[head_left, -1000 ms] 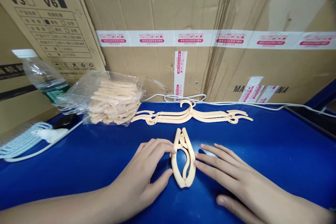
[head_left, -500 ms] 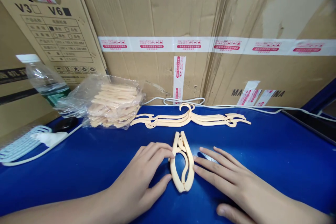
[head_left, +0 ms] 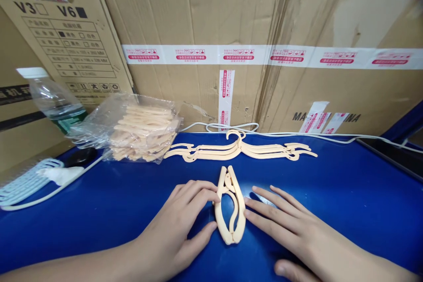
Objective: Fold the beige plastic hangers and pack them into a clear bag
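A cream folding hanger [head_left: 242, 211] lies folded on the blue tabletop between my hands, its hook tucked inside its two arms. My left hand [head_left: 187, 218] rests at its left side, fingers apart, with fingertips and thumb touching the edge. On the other side, my right hand [head_left: 294, 224] is spread flat, its fingertips at the hanger's right edge. Neither hand grips it. Behind it lie several unfolded hangers [head_left: 218, 154], stacked together with their hooks toward the cardboard. A clear plastic bag [head_left: 145, 132] holding many more folded cream pieces sits at their left.
A water bottle [head_left: 54, 101] leans at the back left, near a black object [head_left: 81, 157] and a coiled light-blue cord [head_left: 29, 180]. Large cardboard boxes [head_left: 185, 22] wall off the back. A white cable [head_left: 330, 136] runs along their base. A dark flat device [head_left: 393, 158] lies at right.
Hands and hangers hold practically the same places. Only a very slight shift of the view shows.
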The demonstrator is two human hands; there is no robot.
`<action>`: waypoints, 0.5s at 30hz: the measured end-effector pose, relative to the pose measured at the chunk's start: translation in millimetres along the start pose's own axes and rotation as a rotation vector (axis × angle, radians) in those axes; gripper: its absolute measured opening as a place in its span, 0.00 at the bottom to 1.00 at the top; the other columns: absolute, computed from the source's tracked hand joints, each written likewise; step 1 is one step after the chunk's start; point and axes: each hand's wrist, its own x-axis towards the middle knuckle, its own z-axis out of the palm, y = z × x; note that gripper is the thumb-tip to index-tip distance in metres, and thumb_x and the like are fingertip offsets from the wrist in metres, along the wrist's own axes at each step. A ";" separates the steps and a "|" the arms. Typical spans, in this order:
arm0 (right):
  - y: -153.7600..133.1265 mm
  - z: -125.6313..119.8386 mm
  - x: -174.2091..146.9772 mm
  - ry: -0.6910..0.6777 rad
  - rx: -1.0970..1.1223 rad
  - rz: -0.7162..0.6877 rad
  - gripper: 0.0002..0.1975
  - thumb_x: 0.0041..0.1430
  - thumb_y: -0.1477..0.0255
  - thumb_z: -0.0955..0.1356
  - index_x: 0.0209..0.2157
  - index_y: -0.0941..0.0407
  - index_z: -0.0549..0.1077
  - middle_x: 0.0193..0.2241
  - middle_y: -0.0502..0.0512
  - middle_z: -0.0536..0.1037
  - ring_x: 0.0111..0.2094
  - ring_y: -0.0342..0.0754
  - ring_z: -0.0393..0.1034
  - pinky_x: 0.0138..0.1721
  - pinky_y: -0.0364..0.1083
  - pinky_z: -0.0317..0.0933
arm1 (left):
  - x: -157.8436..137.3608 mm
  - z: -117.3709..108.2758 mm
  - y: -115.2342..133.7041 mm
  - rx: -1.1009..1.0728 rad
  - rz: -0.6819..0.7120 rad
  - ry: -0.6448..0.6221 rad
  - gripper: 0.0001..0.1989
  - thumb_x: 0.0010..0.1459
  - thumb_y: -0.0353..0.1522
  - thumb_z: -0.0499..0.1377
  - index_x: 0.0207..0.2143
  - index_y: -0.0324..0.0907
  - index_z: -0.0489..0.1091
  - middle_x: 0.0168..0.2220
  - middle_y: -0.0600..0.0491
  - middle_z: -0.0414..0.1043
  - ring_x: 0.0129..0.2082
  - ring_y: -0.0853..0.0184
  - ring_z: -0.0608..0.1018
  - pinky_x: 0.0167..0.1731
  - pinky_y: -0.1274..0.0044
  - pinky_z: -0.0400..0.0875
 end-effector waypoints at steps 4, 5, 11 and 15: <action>2.9 2.2 0.3 -0.004 -0.010 0.004 0.31 0.65 0.64 0.66 0.66 0.50 0.55 0.64 0.56 0.59 0.66 0.63 0.46 0.62 0.67 0.44 | 0.0 0.0 -1.5 -0.006 0.013 -0.011 0.14 0.60 0.26 0.55 0.48 0.48 0.64 0.53 0.50 0.68 0.52 0.58 0.70 0.52 0.64 0.64; 3.5 2.4 1.2 -0.018 -0.017 0.006 0.31 0.65 0.64 0.66 0.66 0.51 0.54 0.64 0.56 0.58 0.66 0.63 0.46 0.62 0.68 0.44 | -0.3 0.4 -1.6 -0.011 0.006 -0.001 0.14 0.60 0.26 0.55 0.48 0.48 0.65 0.53 0.50 0.68 0.52 0.58 0.70 0.52 0.64 0.64; 9.6 4.6 5.1 -0.046 -0.035 -0.021 0.33 0.66 0.63 0.64 0.68 0.52 0.49 0.65 0.57 0.55 0.66 0.64 0.44 0.61 0.69 0.43 | -1.3 1.9 -0.7 -0.027 -0.014 0.029 0.13 0.59 0.26 0.56 0.47 0.47 0.66 0.53 0.50 0.68 0.52 0.58 0.69 0.52 0.65 0.66; 15.6 8.7 1.6 -0.046 -0.047 -0.037 0.34 0.66 0.62 0.64 0.68 0.52 0.47 0.66 0.56 0.53 0.67 0.64 0.42 0.62 0.68 0.42 | -1.4 1.4 -0.9 -0.028 -0.015 0.025 0.14 0.60 0.26 0.56 0.47 0.48 0.66 0.53 0.50 0.68 0.52 0.58 0.69 0.53 0.66 0.65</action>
